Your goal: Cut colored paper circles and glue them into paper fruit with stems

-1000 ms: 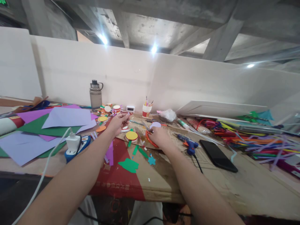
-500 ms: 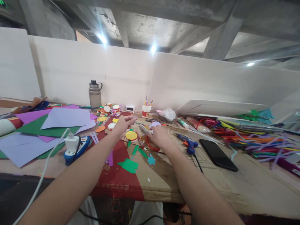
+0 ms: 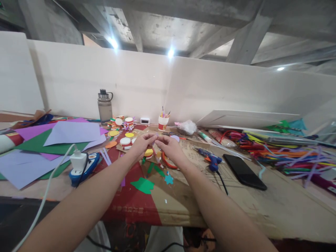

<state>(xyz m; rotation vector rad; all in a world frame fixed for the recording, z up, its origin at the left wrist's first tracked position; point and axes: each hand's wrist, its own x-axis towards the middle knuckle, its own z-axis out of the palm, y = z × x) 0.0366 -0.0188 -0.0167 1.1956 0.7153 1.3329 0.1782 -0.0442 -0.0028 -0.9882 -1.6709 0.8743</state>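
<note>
My left hand [image 3: 141, 147] and my right hand [image 3: 170, 148] meet over the middle of the table, fingertips pinched together. Between them a bit of small purple paper [image 3: 157, 134] shows; the fingers mostly hide it. Beneath my right hand lie scissors, with an orange handle [image 3: 168, 161] showing and the blades covered. A yellow-topped round drum-like piece [image 3: 148, 153] is partly hidden behind my left hand. A lilac paper disc [image 3: 175, 138] shows just past my right hand. Closer to me are a green paper scrap [image 3: 142, 185] and a blue paper star [image 3: 168, 179].
A blue glue gun [image 3: 214, 161] and a black phone [image 3: 244, 171] lie to the right, beside many coloured strips [image 3: 286, 157]. Paper sheets [image 3: 70, 133] and a blue power strip [image 3: 85, 171] are on the left. A bottle [image 3: 105, 108] and a pencil cup [image 3: 163, 123] stand behind.
My right hand has let go of the scissors, which now rest on the table. My left hand has moved right with the small purple paper, and both hands have come together.
</note>
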